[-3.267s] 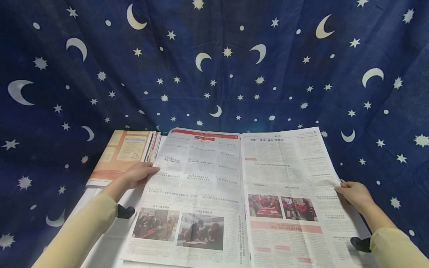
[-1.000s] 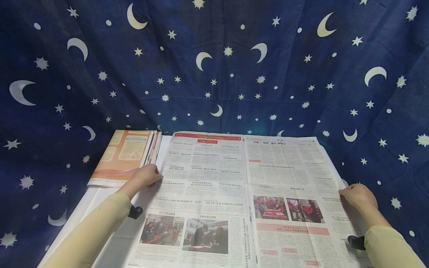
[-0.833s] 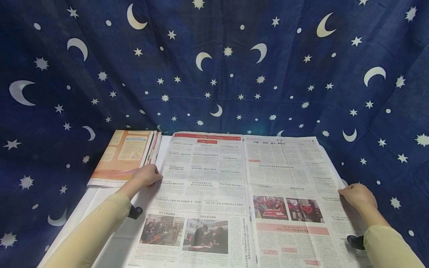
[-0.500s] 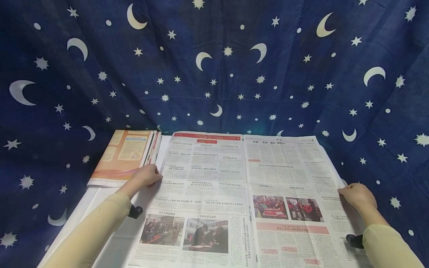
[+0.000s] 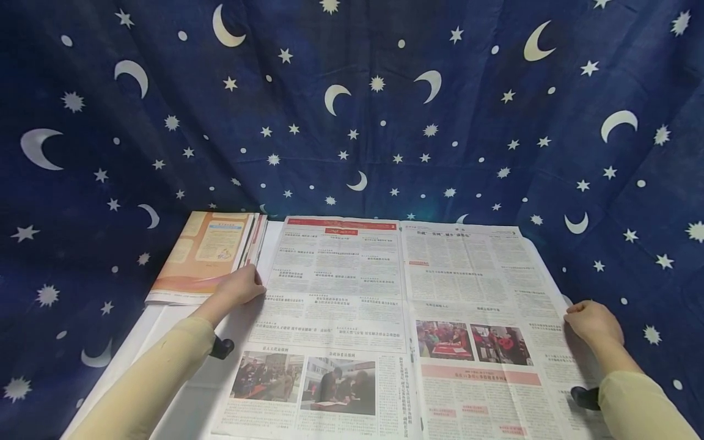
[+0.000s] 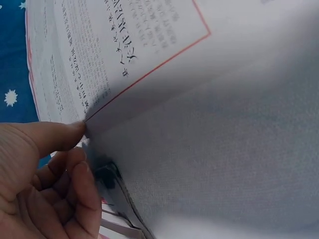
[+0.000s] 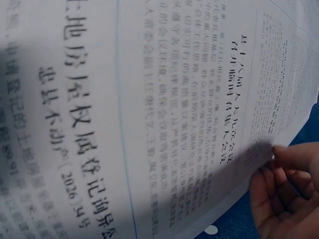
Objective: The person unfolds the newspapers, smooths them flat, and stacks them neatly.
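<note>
A newspaper (image 5: 335, 318) lies spread open across the table, its print upside down to the head view, a fold running between its two pages. At its left edge, my left hand (image 5: 233, 290) pinches the paper; the left wrist view shows the thumb (image 6: 65, 135) on the margin and the other fingers curled below. My right hand (image 5: 596, 324) pinches the opposite edge between thumb and fingers, and in the right wrist view the newspaper sheet (image 7: 169, 109) slopes up from the fingertips (image 7: 279, 152). The newspaper's near edge falls outside the head view.
A stack of folded papers with an orange top sheet (image 5: 203, 253) sits at the back left, right by my left hand. White table surface (image 5: 181, 366) shows left of the newspaper. Behind hangs a dark blue cloth (image 5: 352, 122) with moons and stars.
Since the oldest frame, the newspaper has come down flatter, its top right corner lower. My left hand has shifted slightly right. In the last half second, my right hand has moved slightly right.
</note>
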A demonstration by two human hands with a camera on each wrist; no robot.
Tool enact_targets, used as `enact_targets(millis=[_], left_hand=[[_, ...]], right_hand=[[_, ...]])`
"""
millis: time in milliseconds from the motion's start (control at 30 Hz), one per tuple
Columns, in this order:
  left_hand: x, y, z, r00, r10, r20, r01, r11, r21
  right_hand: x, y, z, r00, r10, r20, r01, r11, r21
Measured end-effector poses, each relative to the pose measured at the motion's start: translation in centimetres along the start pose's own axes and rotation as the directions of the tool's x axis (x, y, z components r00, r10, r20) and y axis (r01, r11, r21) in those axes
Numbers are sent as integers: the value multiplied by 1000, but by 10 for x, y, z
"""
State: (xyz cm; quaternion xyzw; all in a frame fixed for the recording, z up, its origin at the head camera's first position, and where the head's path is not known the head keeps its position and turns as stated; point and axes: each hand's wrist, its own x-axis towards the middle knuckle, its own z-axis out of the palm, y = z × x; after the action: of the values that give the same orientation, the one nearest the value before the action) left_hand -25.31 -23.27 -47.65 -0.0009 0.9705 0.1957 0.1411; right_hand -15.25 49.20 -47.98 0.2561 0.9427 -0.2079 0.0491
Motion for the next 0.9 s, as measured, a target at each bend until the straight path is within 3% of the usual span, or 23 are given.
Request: enact_targets(millis=[200, 433, 667, 900], left_hand=[[-4, -2, -10, 997, 35, -70, -40, 996, -83], [-12, -15, -31, 966, 86, -245, -114, 988, -103], [-26, -42, -50, 935, 63, -350, -116, 984, -132], [-43, -80, -66, 935, -42, -352, -10, 990, -143]], right_hand=[[-2, -5, 0, 993, -70, -91, 68, 997, -27], [-11, -50, 4, 954, -239, -182, 249, 968, 33], [-33, -122, 26, 881, -444, -164, 465, 876, 129], [-65, -202, 58, 802, -594, -58, 585, 765, 269]])
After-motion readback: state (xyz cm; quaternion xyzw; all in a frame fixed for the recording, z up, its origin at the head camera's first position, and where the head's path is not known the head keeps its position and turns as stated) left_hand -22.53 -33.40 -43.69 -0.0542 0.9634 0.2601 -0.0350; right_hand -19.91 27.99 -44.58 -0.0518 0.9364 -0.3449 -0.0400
